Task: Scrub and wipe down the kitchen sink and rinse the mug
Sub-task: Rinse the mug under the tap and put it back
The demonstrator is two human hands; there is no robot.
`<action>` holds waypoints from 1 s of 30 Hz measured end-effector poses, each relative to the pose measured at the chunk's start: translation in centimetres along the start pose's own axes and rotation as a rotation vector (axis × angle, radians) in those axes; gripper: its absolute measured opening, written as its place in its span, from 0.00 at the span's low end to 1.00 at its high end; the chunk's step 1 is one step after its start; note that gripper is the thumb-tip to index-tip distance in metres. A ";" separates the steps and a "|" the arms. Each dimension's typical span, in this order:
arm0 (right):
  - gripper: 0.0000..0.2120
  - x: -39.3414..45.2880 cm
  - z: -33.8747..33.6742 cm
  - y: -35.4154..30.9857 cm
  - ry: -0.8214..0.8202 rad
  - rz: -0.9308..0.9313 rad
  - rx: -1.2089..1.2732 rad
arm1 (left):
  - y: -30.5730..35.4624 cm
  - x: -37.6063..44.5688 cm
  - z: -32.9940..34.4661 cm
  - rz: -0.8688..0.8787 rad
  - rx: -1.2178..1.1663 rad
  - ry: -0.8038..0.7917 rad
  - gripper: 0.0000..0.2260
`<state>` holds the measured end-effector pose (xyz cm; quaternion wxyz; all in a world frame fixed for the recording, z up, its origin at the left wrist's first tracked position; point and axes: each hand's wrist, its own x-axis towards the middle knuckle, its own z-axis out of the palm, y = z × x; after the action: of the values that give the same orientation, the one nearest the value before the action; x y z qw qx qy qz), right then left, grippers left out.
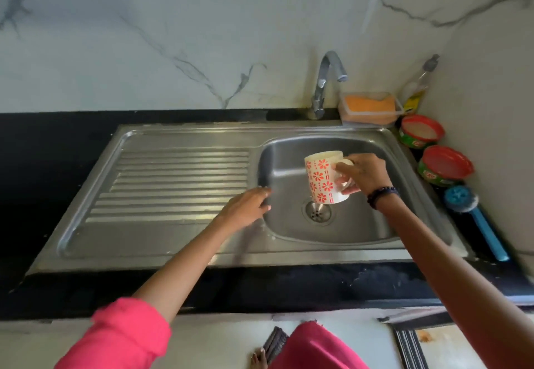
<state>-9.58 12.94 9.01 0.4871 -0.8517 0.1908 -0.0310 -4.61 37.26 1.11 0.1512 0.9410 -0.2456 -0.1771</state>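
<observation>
The person stands in front of the sink (185, 241) and holds the mug (320, 176) above the basin, just over the drain (318, 212). The mug is white w/ red flower pattern; it is almost upright, tilted a little, mouth up and to the far side. It touches nothing but the hand.

The step in hand looks to me like rinsing the mug. The tap (326, 79) is at the far side, a bit to the right, and I see no water running from it. To do it well, I think the mug must go further back, under the spout, mouth open to the stream, then be turned over the drain so the water falls in the basin and not on the drainboard. Grip is only at the handle, so a wet mug can slip; a second hand on the body would help.

Right hand (361, 173): arm reaches in from the near right, wrist w/ dark bracelet, fingers curled around the handle side of the mug, holding it.

Left hand (248, 207): arm stretched from the near left, pink sleeve pushed up. The hand rests at the left edge of the basin, fingers fairly straight and close together, holding nothing.

At the right of the sink lies a blue brush (462, 199), not used now.
</observation>
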 end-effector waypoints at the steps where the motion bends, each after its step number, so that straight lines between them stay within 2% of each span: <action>1: 0.07 0.6 -0.7 0.5 0.043 0.033 0.067 | 1.0 1.8 -0.6 0.005 -0.013 0.016 0.22; 5: 0.04 3.2 -2.3 1.8 0.112 0.049 0.157 | 5.8 8.4 -3.2 0.015 -0.177 0.070 0.16; 10: 0.10 7.0 -3.5 3.0 0.128 0.004 0.199 | 10.7 17.3 -6.7 0.000 -0.291 0.168 0.11; 15: 0.18 11.1 -4.0 4.5 0.074 -0.104 0.100 | 11.6 25.0 -9.1 -0.208 -0.362 0.290 0.12; 21: 0.14 15.8 -3.7 5.6 -0.040 -0.194 0.073 | 11.9 31.0 -8.5 -0.383 -0.504 0.291 0.16; 26: 0.16 18.1 -2.9 7.1 -0.091 -0.180 0.155 | 11.1 33.4 -7.0 -0.476 -0.856 0.430 0.12; 30: 0.15 19.1 -1.9 7.9 -0.080 -0.162 0.141 | 9.9 33.3 -6.7 -0.549 -1.140 0.355 0.08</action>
<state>5.34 0.97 0.81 0.5488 -0.8286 0.0989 -0.0497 21.27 13.10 2.09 0.6136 0.7568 0.1646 -0.1539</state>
